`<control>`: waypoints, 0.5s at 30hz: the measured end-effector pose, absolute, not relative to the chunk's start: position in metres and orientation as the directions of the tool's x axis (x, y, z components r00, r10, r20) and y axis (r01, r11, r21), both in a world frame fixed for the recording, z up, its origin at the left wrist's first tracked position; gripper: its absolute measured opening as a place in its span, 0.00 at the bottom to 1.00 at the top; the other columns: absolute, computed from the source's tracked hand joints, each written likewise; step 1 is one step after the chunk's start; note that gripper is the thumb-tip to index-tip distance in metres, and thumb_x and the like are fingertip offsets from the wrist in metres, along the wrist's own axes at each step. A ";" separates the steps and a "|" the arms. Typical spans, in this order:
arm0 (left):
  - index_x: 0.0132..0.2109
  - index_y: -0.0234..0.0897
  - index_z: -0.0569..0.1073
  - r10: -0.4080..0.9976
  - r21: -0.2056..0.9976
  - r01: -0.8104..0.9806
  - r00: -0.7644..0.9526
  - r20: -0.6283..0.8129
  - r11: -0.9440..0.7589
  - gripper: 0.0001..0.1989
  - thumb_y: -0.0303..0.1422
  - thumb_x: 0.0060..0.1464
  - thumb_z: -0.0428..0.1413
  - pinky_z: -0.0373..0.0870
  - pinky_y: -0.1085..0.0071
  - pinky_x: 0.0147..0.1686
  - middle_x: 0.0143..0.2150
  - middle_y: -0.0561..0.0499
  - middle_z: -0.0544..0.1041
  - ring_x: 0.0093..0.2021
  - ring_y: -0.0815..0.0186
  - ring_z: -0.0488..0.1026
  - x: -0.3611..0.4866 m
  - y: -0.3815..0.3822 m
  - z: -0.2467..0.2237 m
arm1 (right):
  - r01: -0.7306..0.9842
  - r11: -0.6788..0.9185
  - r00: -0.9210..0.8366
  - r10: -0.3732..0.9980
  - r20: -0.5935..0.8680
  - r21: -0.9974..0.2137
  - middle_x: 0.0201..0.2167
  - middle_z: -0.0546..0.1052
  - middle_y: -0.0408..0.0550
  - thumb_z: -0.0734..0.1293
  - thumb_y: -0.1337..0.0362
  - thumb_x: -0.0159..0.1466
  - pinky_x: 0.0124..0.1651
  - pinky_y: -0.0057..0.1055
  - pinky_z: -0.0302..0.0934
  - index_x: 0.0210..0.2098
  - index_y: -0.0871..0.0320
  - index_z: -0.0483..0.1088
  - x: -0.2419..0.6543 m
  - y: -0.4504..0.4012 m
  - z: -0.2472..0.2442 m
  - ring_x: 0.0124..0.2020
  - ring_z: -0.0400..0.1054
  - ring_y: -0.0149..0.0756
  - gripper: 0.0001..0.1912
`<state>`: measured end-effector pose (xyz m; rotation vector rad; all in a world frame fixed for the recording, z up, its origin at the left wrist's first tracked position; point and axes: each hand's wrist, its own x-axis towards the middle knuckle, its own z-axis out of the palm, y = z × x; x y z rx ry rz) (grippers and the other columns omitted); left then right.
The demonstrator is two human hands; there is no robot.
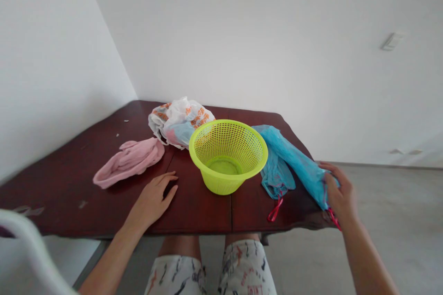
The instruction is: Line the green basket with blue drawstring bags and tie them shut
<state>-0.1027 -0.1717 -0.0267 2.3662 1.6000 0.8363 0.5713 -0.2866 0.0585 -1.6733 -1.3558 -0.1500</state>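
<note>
A dark red wooden counter [69, 193] stands in the corner of a white room, and a lime-green plastic basket [226, 159] sits near its middle, with everything else arranged around it. The basket stands mouth up, its sides a open mesh, and nothing shows inside it.

Behind the basket slumps a white plastic bag [178, 117] with orange print. Blue and pink show through its thin film, though what they are is hard to say from here. To the right of the basket, a blue plastic bag [294, 161] lies stretched lengthwise, pulled straight by the right hand [341, 196], which is closed around its near end beyond the counter's edge. A fold of blue beside the basket may be the same bag or a second one. Red ties [275, 209] trail from it.

To the left of the basket lies a bunched pink cloth [129, 163]. The left hand [152, 200] rests open on the counter between the two, holding nothing.
</note>
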 end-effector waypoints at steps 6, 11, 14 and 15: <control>0.63 0.43 0.83 0.891 0.428 0.801 0.272 0.364 -0.419 0.21 0.49 0.80 0.55 0.78 0.34 0.76 0.71 0.38 0.86 0.71 0.41 0.84 -0.102 -0.173 -0.027 | 0.786 -0.105 0.374 0.866 0.333 -0.609 0.50 0.90 0.63 0.71 0.47 0.67 0.56 0.56 0.81 0.52 0.55 0.84 0.550 -0.240 0.022 0.48 0.87 0.59 0.23; 0.62 0.43 0.84 0.885 0.432 0.796 0.264 0.383 -0.424 0.18 0.47 0.79 0.56 0.79 0.35 0.75 0.70 0.38 0.86 0.69 0.42 0.85 -0.100 -0.174 -0.024 | 0.803 -0.043 0.241 0.936 0.258 -0.594 0.40 0.90 0.55 0.68 0.49 0.71 0.43 0.43 0.79 0.46 0.54 0.86 0.533 -0.213 0.020 0.37 0.86 0.50 0.19; 0.61 0.43 0.84 0.884 0.434 0.794 0.263 0.386 -0.426 0.18 0.46 0.79 0.57 0.79 0.35 0.75 0.69 0.38 0.87 0.68 0.42 0.85 -0.099 -0.174 -0.022 | 0.865 -0.021 0.202 0.930 0.308 -0.502 0.47 0.90 0.60 0.68 0.48 0.74 0.55 0.49 0.79 0.48 0.54 0.86 0.520 -0.200 0.034 0.48 0.86 0.56 0.20; 0.61 0.43 0.84 0.885 0.435 0.794 0.262 0.386 -0.425 0.18 0.46 0.79 0.57 0.79 0.35 0.75 0.69 0.38 0.87 0.69 0.41 0.85 -0.099 -0.174 -0.022 | 0.886 -0.009 0.182 0.926 0.330 -0.463 0.52 0.89 0.62 0.68 0.47 0.75 0.61 0.53 0.77 0.50 0.54 0.86 0.513 -0.196 0.037 0.54 0.85 0.59 0.21</control>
